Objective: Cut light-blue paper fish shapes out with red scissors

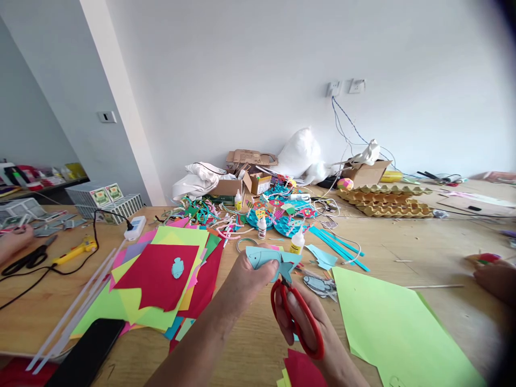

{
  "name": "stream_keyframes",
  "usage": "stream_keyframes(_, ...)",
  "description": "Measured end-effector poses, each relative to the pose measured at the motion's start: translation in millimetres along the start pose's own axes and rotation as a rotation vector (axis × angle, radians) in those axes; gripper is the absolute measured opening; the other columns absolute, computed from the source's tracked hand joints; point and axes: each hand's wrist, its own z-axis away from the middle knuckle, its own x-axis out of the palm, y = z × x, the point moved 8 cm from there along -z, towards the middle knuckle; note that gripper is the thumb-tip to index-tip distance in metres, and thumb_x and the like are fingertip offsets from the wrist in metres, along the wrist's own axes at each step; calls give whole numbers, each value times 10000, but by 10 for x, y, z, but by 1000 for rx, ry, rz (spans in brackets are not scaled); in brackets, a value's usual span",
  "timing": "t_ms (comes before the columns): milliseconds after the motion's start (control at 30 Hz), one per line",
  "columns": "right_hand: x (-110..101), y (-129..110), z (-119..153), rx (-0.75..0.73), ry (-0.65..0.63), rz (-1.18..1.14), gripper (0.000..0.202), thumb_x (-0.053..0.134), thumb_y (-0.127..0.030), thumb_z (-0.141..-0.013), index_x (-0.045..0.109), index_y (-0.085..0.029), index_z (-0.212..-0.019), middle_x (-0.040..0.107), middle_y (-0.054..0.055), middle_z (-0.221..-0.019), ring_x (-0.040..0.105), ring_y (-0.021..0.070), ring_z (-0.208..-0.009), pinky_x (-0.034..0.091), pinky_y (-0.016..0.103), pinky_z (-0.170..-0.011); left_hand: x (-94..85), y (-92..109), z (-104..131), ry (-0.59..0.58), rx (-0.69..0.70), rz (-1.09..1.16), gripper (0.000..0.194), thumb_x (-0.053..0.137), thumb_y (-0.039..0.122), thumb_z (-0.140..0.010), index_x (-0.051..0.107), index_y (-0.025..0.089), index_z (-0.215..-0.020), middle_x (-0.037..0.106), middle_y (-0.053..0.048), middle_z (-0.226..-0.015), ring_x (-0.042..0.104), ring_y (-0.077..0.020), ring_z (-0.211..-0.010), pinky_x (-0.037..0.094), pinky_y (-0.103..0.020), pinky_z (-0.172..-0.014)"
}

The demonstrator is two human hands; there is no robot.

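My left hand pinches a light blue paper fish with an outline drawn on it. Red-handled scissors are in my right hand, fingers through the loops. Their blades meet the paper near the fish's tail; how far apart the blades are is hard to see. Just behind, a glue bottle stands on the table beside a light blue paper scrap. To the right of the scissors lies a grey cut-out fish.
Coloured paper sheets are piled at left, near a black phone. A green sheet lies at right. Egg trays, boxes and craft scraps line the back. Other people's hands show at both sides.
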Motion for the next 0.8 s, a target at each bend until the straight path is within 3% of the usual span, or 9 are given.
stream_keyframes(267, -13, 52, 12, -28, 40, -80, 386, 469, -520, -906, 472, -188, -709, 406, -79, -495, 310, 56, -377, 241, 193, -381, 33, -61, -8, -24, 11, 51, 145, 555, 306, -714, 510, 172, -681, 429, 50, -594, 365, -97, -581, 316, -221, -578)
stream_keyframes(800, -56, 94, 16, -118, 126, -76, 384, 475, -489, -913, 470, -195, -665, 405, -81, -439, 292, 56, -331, 201, 191, -337, 130, 17, 21, 3, 65, 168, 213, 559, 305, -703, 418, 201, -581, 375, 59, -567, 367, -102, -561, 334, -225, -584)
